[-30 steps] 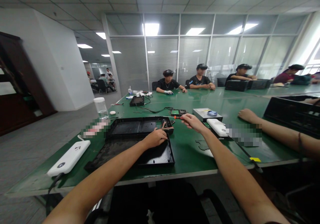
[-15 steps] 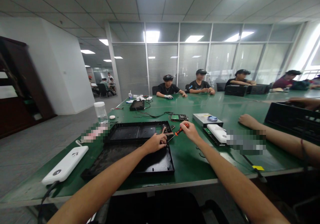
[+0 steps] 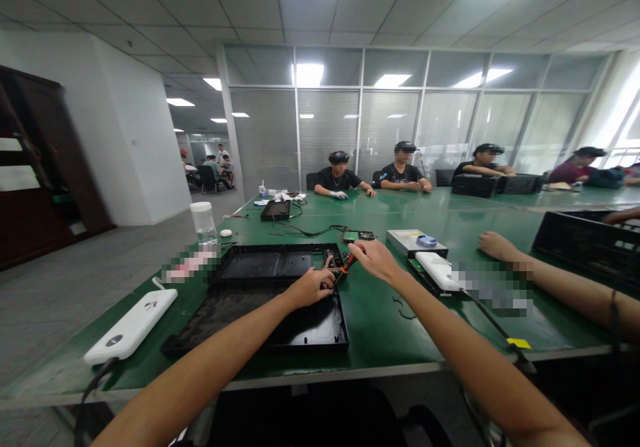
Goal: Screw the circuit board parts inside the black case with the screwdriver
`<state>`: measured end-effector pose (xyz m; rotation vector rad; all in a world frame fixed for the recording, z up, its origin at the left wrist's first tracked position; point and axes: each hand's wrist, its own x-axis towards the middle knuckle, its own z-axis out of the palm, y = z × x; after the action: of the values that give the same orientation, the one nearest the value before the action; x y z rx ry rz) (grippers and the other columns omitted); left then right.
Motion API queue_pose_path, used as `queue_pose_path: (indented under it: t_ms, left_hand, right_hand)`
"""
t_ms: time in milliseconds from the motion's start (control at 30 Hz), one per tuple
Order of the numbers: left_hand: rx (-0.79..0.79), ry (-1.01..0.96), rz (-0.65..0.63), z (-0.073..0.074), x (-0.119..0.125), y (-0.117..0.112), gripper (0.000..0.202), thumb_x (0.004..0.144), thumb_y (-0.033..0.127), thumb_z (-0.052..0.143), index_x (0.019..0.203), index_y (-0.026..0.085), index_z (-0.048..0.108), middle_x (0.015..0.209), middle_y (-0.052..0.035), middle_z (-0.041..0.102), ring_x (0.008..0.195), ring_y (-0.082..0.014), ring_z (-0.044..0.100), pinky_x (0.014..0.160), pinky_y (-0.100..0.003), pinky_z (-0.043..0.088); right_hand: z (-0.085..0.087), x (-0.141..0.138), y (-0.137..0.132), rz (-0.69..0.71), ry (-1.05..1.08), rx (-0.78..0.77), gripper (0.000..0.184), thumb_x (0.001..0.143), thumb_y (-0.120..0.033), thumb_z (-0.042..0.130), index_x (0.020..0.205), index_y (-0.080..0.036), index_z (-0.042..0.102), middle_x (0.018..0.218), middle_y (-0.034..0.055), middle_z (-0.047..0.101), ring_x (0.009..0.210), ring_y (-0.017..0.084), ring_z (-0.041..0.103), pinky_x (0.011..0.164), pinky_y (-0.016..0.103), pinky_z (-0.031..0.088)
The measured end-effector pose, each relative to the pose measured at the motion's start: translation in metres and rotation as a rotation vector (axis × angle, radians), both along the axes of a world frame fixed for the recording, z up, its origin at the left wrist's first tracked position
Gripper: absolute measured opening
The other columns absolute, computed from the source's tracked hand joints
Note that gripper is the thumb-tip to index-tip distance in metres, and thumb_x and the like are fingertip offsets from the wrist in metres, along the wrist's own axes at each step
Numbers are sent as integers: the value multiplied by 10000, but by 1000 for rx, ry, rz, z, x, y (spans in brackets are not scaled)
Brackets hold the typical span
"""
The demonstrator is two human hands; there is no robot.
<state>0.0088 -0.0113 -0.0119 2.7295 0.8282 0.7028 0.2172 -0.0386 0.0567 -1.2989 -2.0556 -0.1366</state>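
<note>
My left hand point(image 3: 313, 286) is closed over the right side of a black plastic case panel point(image 3: 300, 327). Thin brownish wires point(image 3: 329, 262) stick up at its fingertips; what exactly the fingers pinch is hidden. My right hand point(image 3: 374, 258) grips a screwdriver with an orange-and-black handle point(image 3: 349, 262). Its tip points down and left to the fingers of my left hand, where it cannot be made out. Behind lies a second black case section point(image 3: 260, 264), its edge against the front panel.
A white power bank point(image 3: 131, 327) lies left, near a clear jar point(image 3: 203, 224). At right are a silver drive point(image 3: 413, 242), another white power bank point(image 3: 437, 271) and a neighbour's arm point(image 3: 540, 275). A circuit board point(image 3: 353, 236) and black cables point(image 3: 320, 231) lie beyond the case.
My right hand has moved left and slightly down with the screwdriver, closer to my left hand. My left hand has stayed nearly in place.
</note>
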Motion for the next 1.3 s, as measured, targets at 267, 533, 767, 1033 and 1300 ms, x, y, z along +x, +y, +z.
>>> queue_pose_path:
  t_ms: [267, 533, 767, 1033, 1300]
  left_hand:
    - [8, 0, 21, -4, 0, 2, 213, 701, 154, 580, 902, 167, 514, 774, 24, 616, 725, -117, 564, 845, -277, 331]
    - [0, 1, 6, -3, -1, 2, 238, 692, 153, 591, 913, 167, 504, 768, 33, 613, 723, -107, 565, 838, -269, 321]
    - [20, 7, 38, -7, 0, 4, 259, 688, 163, 593, 929, 173, 499, 793, 23, 613, 746, -121, 559, 856, -292, 313]
    - [0, 8, 26, -6, 1, 3, 252, 709, 176, 569, 945, 179, 481, 796, 21, 614, 773, -128, 556, 880, -308, 293]
    - [54, 8, 28, -4, 0, -2, 326, 739, 159, 525, 1053, 187, 443, 816, 26, 598, 761, -112, 542, 889, -310, 287]
  right_hand:
    - [48, -37, -10, -31, -458, -54, 556, 817, -586, 252, 811, -151, 598, 727, 126, 633, 721, 228, 580, 631, 277, 338]
    - [59, -39, -2, -55, -615, -113, 556, 834, -548, 236, 847, -139, 613, 807, 156, 647, 753, 247, 595, 622, 297, 367]
    - [59, -40, -11, -76, -593, -134, 570, 827, -562, 237, 864, -133, 611, 812, 166, 645, 769, 253, 597, 656, 315, 372]
    - [54, -39, -16, -114, -564, -111, 557, 802, -577, 299, 775, -135, 638, 785, 173, 645, 774, 252, 593, 665, 308, 375]
    - [10, 5, 22, 129, 81, -112, 436, 793, -484, 376, 586, -155, 573, 530, 26, 548, 527, 136, 505, 507, 226, 329]
